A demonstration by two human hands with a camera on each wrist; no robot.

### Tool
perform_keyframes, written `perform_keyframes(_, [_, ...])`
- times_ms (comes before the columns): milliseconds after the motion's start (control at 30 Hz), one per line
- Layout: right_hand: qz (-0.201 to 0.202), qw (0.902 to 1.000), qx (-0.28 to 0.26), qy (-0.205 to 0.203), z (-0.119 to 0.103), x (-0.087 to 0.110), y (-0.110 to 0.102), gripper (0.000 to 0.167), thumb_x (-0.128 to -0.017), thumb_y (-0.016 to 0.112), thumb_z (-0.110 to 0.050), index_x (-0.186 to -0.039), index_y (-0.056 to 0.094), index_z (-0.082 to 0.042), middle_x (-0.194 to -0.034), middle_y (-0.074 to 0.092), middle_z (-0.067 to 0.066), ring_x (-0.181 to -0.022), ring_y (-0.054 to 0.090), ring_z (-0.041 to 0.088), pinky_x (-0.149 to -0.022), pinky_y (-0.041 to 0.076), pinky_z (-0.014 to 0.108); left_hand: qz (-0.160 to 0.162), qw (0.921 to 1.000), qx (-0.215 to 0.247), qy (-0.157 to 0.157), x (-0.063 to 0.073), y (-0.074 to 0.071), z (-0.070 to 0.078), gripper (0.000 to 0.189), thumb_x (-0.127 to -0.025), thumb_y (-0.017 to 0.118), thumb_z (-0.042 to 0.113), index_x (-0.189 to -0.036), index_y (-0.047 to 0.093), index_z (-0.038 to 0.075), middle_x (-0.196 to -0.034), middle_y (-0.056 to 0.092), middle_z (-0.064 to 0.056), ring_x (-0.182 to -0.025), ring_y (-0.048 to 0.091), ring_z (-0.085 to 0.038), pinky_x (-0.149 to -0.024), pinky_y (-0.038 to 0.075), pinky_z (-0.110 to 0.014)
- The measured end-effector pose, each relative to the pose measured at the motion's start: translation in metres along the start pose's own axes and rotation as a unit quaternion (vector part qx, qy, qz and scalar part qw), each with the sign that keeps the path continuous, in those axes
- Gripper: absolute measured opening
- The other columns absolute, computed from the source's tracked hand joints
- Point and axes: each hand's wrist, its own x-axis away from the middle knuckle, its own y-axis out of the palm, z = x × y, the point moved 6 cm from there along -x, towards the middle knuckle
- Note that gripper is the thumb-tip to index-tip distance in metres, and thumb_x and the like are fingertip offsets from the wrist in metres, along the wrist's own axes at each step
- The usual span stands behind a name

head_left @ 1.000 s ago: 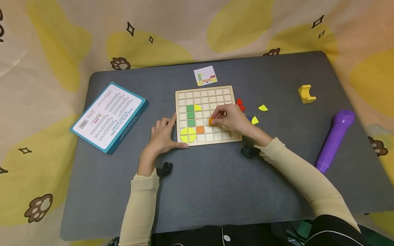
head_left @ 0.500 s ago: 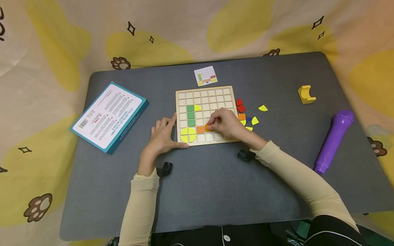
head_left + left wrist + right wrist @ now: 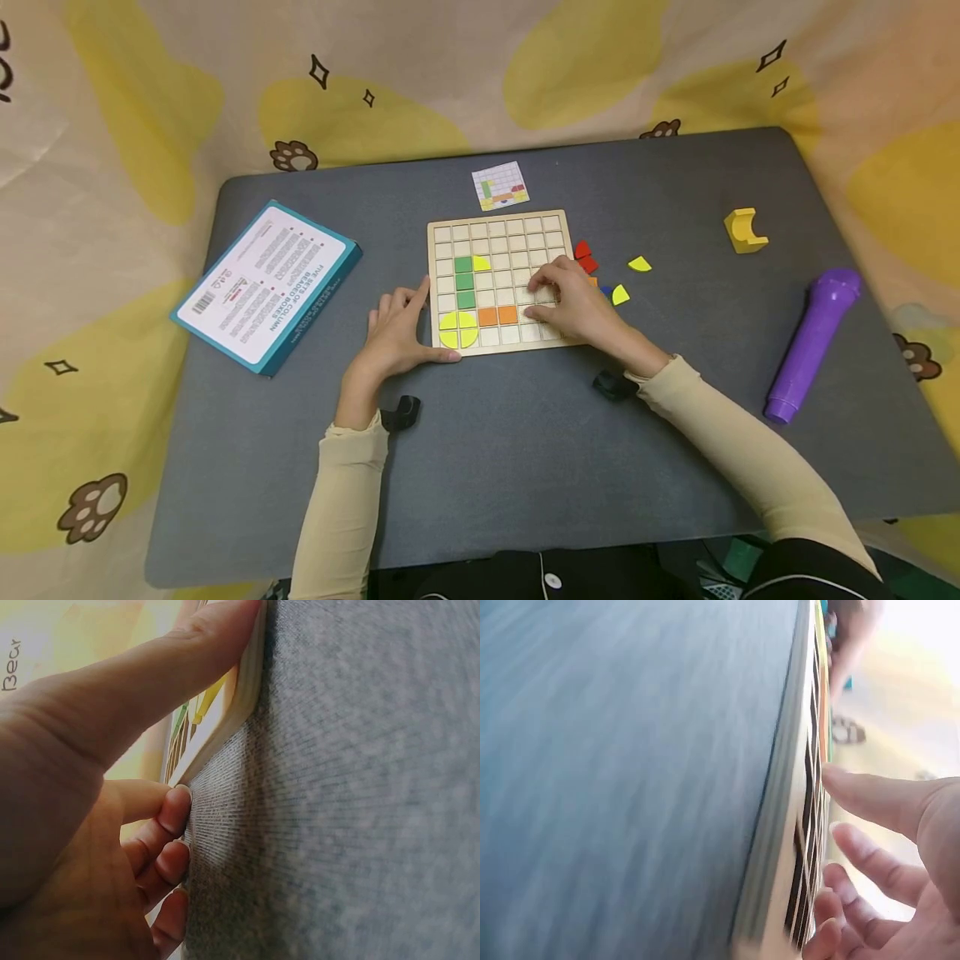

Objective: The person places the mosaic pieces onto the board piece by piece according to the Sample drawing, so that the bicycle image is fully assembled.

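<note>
A wooden grid board lies on the grey table. Its cells hold green square tiles, a yellow quarter-circle, a circle of yellow quarter-circles and two orange square tiles side by side. My left hand rests at the board's lower left corner, index finger and thumb spread along its edges; in the left wrist view the thumb lies against the wooden edge. Over the board's right half is my right hand, thumb and fingers apart, nothing seen between them.
Right of the board lie red pieces, a blue piece and loose yellow quarter-circles. A printed pattern card is behind it. A teal-edged box, a yellow notched block and a purple microphone-shaped object stand farther out.
My right hand brought an orange tile down to the cell beside the first one, let it go and drew back right with its fingers parted. My left hand stayed put.
</note>
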Motion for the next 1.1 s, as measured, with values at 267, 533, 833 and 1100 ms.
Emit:
perform_keyframes(267, [0.051,0.9981,-0.013,0.031,0.035,0.013,-0.038,0.03,-0.092,0.082,-0.011,-0.118,0.071,-0.001,-0.117,0.06,0.019,-0.109,0.051,0.035,-0.094,0.04,0.047,0.0,1.0,0.001,-0.001,0.0,0.0,0.0,0.134,-0.074,0.097,0.046,-0.173,0.011,0.017,-0.155,0.039,-0.018,-0.132,0.033,-0.035,-0.108,0.026,-0.053])
perform_keyframes(533, [0.067,0.9961,0.002,0.057,0.053,0.021,-0.054,0.027,-0.094,0.08,-0.009,-0.117,0.071,0.001,-0.118,0.066,0.021,-0.106,0.055,0.037,-0.094,0.041,0.047,0.003,1.0,0.002,0.002,0.0,-0.001,0.0,0.134,-0.074,0.098,0.045,-0.172,0.011,0.017,-0.155,0.04,-0.018,-0.131,0.033,-0.035,-0.107,0.026,-0.053])
perform_keyframes(833, [0.079,0.9961,-0.005,0.04,0.049,0.02,-0.049,0.016,-0.095,0.077,-0.003,-0.11,0.072,0.001,-0.104,0.063,0.019,-0.092,0.053,0.033,-0.081,0.039,0.038,0.001,1.0,0.004,0.002,0.0,0.0,0.002,0.135,-0.073,0.098,0.045,-0.172,0.011,0.017,-0.155,0.04,-0.018,-0.13,0.034,-0.035,-0.107,0.026,-0.052])
perform_keyframes(1100, [0.111,0.9931,-0.036,0.018,0.032,0.015,-0.04,0.015,-0.093,0.08,-0.003,-0.107,0.075,-0.001,-0.099,0.067,0.016,-0.088,0.053,0.028,-0.079,0.039,0.036,0.0,1.0,0.004,0.001,0.0,0.0,0.001,0.135,-0.074,0.098,0.045,-0.172,0.011,0.016,-0.156,0.039,-0.019,-0.132,0.033,-0.036,-0.108,0.026,-0.053])
